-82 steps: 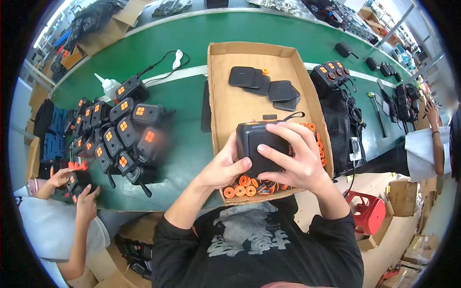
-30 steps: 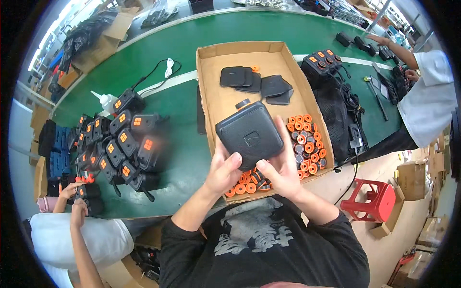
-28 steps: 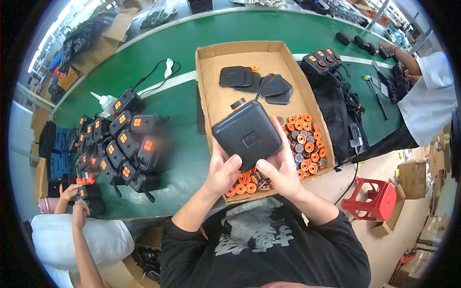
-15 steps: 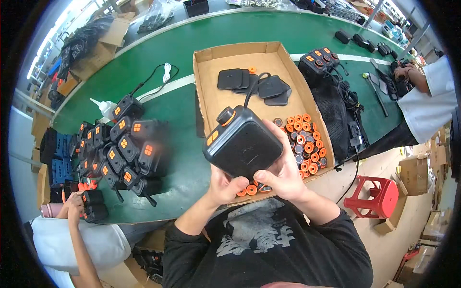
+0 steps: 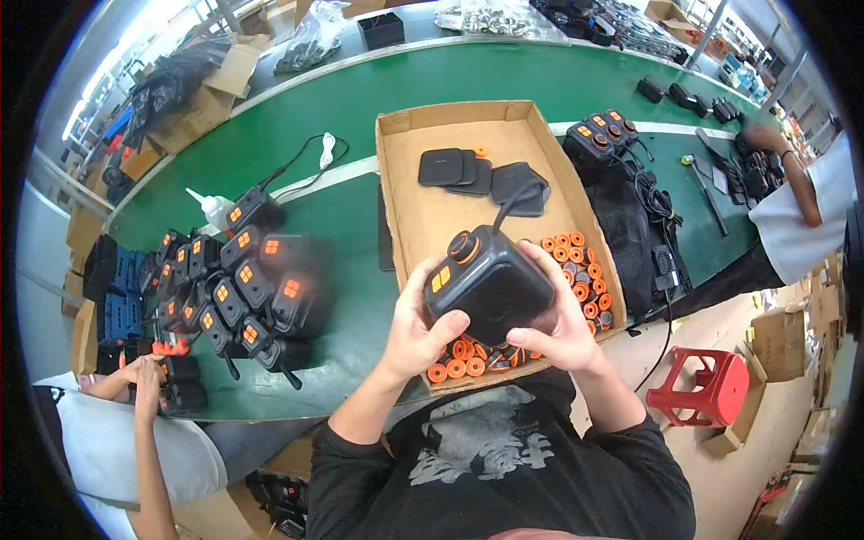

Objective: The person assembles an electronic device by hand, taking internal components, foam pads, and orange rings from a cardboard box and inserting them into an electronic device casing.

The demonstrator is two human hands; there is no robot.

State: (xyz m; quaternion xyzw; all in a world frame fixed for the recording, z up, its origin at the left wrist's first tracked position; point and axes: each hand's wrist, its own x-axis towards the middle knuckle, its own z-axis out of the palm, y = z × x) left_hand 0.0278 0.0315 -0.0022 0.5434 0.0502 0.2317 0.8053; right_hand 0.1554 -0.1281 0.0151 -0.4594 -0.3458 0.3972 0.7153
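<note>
Between my two hands is a black box-shaped device [image 5: 500,295] with rounded edges, a knob with an orange ring, an orange four-part button and a short cable. My left hand [image 5: 416,331] grips its left side, thumb on the front. The right hand [image 5: 569,326] wraps its right side, thumb near the lower edge. Both hold it above a shallow cardboard tray [image 5: 457,115]. In that tray lie thin black square plates [image 5: 443,168] and many orange-and-black round knobs [image 5: 591,286], partly hidden behind the device and my hands.
Similar black devices [image 5: 236,290] cluster at left, near a white squeeze bottle [image 5: 212,210]. More devices with knobs [image 5: 601,135] stand right of the tray, beside coiled cables [image 5: 655,200]. Co-workers' hands work at far left [image 5: 142,373] and right [image 5: 767,139]. A red stool [image 5: 711,387] stands at lower right.
The device has tilted, so its knob and button face more toward me. My left hand has shifted from beneath it up along its left side. The whole view has moved slightly.
</note>
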